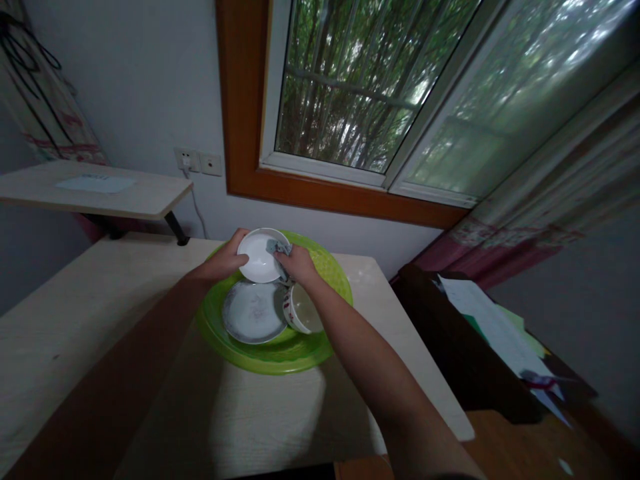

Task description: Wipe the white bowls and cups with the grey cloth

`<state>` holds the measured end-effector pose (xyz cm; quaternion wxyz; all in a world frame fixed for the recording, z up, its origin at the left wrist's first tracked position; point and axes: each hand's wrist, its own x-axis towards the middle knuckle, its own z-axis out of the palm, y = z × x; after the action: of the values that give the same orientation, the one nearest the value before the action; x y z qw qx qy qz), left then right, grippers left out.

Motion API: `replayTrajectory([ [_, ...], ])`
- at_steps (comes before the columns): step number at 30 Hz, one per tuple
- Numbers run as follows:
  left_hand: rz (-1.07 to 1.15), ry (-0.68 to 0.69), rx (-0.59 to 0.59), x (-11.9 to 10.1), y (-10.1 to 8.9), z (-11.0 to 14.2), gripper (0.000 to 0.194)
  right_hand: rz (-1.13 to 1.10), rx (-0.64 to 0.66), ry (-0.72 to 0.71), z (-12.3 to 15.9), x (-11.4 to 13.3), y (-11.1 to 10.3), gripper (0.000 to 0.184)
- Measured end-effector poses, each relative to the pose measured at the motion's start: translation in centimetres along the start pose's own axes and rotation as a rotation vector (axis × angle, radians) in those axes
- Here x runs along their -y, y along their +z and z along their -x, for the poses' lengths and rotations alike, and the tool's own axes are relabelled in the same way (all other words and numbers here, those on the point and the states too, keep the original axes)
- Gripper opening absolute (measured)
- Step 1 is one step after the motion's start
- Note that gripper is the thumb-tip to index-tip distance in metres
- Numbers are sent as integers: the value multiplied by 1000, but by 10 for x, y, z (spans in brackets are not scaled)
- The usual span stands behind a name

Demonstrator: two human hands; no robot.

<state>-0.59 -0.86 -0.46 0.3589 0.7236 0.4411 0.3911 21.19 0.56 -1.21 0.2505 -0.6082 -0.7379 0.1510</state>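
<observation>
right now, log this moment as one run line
left hand: holds white bowl | right hand: holds cloth at its rim | basin: plate, patterned bowl inside | table: under basin

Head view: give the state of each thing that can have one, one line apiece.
White round bowl, tilted in the left hand.
Crumpled grey-blue cloth, held inside that bowl by the right hand.
Lime-green round plastic basin, upright, loaded.
White round plate with grey rim, face up in the basin.
White bowl with red pattern, tipped in the basin.
White left wall socket, plugged in.
White-framed glass window, open or shut unclear.
</observation>
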Motion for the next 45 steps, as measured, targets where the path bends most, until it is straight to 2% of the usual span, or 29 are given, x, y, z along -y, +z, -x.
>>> replayTrajectory([
  [5, 68, 8, 89, -1, -1, 2, 64, -24, -17, -21, -2, -5, 2, 30],
  [8, 100, 4, 104, 0, -1, 2, 65, -21, -44, -28, -3, -7, 3, 31],
  [14, 108, -32, 67, -3, 0, 2, 63, 1, -91, -14, -2, -2, 0, 45],
  [21, 202, -88, 16, -2, 0, 1, 48, -64, -74, -36, 0, 0, -2, 59],
  [30, 301, -162, -25, 5, 5, -1, 49, -100, -72, -73, -1, -2, -1, 61],
  [33, 336, -143, -54, 6, 7, -1, 49, -28, -38, -56, -2, -3, -2, 57],
  [37, 298, -152, -61, 4, 7, -2, 52, 36, -7, -12, -4, -2, -3, 39],
  [45, 175, -93, -49, 5, 4, -3, 52, -42, 19, 10, -5, -2, -2, 21],
])
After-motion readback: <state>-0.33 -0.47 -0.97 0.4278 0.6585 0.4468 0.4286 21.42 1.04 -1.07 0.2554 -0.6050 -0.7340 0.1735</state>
